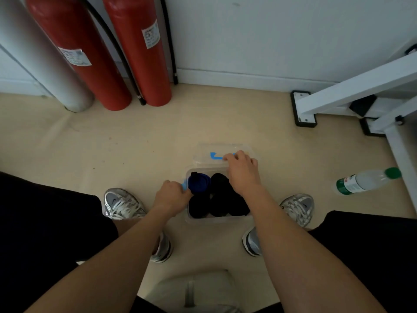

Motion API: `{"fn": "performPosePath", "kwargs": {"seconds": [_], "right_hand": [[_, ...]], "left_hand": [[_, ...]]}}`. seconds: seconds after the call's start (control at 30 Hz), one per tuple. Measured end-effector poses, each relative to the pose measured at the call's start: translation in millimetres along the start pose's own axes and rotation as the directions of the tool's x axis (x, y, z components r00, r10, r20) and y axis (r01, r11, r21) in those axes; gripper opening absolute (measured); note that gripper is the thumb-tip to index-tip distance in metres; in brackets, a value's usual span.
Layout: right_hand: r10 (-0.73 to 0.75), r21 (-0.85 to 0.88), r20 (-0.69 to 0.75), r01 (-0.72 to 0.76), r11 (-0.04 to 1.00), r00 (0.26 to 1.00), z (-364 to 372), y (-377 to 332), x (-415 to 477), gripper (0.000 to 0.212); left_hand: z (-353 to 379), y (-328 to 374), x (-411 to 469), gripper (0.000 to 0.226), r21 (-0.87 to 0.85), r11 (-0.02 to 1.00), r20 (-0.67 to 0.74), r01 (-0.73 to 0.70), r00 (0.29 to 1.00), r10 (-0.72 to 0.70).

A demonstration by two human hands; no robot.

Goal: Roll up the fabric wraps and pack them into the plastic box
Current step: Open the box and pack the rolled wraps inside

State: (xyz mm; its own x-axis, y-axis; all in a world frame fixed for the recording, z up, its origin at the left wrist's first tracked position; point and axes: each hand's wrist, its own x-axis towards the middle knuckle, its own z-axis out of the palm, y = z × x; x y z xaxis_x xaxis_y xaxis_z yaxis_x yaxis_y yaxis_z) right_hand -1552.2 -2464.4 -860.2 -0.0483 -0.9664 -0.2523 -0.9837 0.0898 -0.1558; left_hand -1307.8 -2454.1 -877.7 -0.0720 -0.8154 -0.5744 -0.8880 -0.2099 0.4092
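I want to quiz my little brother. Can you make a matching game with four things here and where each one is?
Things:
1. blue roll
2. bottle
3. lid
4. red cylinders

Places:
A. lying on the floor, far right
B. beyond the plastic box, held by the right hand
C. standing against the wall, top left
D. inside the plastic box, far left corner

Pairs: 1-D, 2-A, 3-B, 4-C

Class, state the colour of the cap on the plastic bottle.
The cap is green, seen best in the head view.
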Motion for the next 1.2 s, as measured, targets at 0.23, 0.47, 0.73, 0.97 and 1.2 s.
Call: {"fn": "performPosePath", "kwargs": {"seconds": [0.23, 0.47, 0.73, 0.97, 1.2], "right_hand": [[-0.088, 0.1, -0.05, 0.093, 0.991, 0.995, -17.8, -6.9, -6.3, 0.03], [-0.205, 0.239, 0.262, 0.142, 0.961, 0.943, -27.9, -25.0, -24.0, 0.034], [-0.183, 0.34, 0.394, 0.042, 0.94, 0.901, -15.8, -34.7, -48.9, 0.012], [0.469, 0.238, 0.141, -0.49, 0.839, 0.872, -21.6, 16.4, -57.4, 0.056], [0.494, 0.293, 0.346, -0.592, 0.751, 0.798, -19.3, 34.1, -54.1, 0.045]], "left_hand": [[-14.8, 0.7, 10.4, 0.052, -0.256, 0.957, 0.001, 0.135, 0.99, -0.139], [-32.3, -1.6, 10.5, 0.065, -0.466, 0.869, -0.004, 0.165, 0.982, -0.188], [-8.0, 0.2, -0.8, 0.049, -0.13, 0.991, -0.073, -0.005, 0.997, -0.004], [-7.5, 1.7, 1.8, 0.052, -0.219, 0.976, -0.124, -0.012, 0.992, -0.015], [-3.2, 0.1, 2.3, 0.05, -0.293, 0.956, -0.118, 0.033, 0.991, -0.07]]}}
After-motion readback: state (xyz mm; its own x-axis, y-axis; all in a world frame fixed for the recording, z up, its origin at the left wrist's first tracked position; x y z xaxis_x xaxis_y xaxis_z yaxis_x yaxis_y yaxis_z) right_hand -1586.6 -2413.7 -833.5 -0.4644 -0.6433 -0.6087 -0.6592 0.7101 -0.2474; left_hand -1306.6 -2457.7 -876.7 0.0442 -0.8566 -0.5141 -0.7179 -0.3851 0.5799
